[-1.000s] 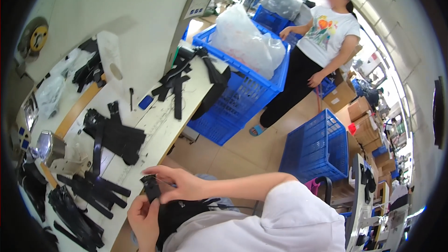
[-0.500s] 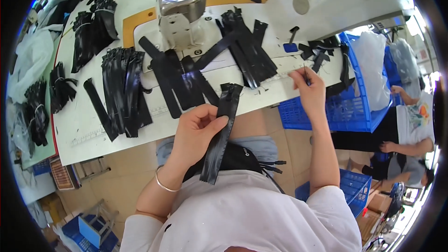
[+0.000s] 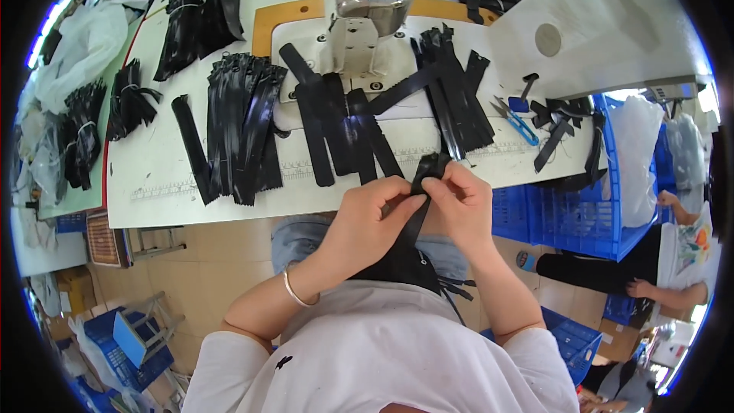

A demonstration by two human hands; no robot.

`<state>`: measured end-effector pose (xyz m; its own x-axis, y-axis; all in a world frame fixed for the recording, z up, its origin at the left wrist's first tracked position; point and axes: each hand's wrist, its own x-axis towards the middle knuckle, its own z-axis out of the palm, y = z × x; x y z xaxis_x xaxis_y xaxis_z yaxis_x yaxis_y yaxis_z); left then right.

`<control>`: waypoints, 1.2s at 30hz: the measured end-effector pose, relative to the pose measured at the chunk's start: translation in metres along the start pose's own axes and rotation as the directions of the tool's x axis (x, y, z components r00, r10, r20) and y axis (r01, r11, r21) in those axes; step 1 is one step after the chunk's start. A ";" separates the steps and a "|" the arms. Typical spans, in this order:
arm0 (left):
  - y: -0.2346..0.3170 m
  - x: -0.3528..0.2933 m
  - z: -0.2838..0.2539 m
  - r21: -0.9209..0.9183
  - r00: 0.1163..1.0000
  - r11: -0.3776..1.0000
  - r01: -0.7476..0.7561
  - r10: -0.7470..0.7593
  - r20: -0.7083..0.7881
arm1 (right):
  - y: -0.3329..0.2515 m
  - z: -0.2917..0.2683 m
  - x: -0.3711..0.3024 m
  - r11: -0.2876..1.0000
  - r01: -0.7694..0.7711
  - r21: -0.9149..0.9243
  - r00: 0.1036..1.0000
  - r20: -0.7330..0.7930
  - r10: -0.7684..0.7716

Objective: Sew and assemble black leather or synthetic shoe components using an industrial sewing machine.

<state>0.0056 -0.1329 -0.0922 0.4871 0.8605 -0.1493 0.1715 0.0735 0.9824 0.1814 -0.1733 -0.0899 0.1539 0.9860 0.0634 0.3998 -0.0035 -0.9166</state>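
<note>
Just in front of the table edge, my left hand [image 3: 382, 210] and my right hand [image 3: 462, 203] pinch a black zipper [image 3: 430, 172] at its upper end. Its top part looks folded between my fingers, and its lower part hangs down toward my lap. Beyond my hands, more black zippers [image 3: 340, 134] lie criss-crossed before the sewing machine [image 3: 367, 11]. One pile of zippers [image 3: 241, 126] is on the left, another stack [image 3: 459, 103] on the right. A pair of blue-handled thread snips [image 3: 516, 120] rests on the table, right of that stack.
Tied zipper bundles [image 3: 180, 30] lie at the far left. Short black scraps [image 3: 556, 126] are at the table's right end. A blue crate [image 3: 612, 206] with a plastic bag [image 3: 636, 153] stands beside it. A co-worker [image 3: 673, 252] is at the far right.
My right hand has come from the table's right side to the zipper and grips it beside my left. The blue-handled snips now lie where that hand was. The view has shifted.
</note>
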 end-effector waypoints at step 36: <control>0.059 0.025 -0.058 -0.432 0.952 0.873 -0.225 0.104 -0.287 | -0.059 0.030 0.052 0.949 0.112 0.295 0.993 0.004 -0.119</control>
<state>-0.0216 -0.0784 -0.0318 0.2363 0.9717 -0.0080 -0.3296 0.0879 0.9400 0.1389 -0.1174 -0.0440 0.1012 0.9802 0.1702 0.1297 0.1567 -0.9791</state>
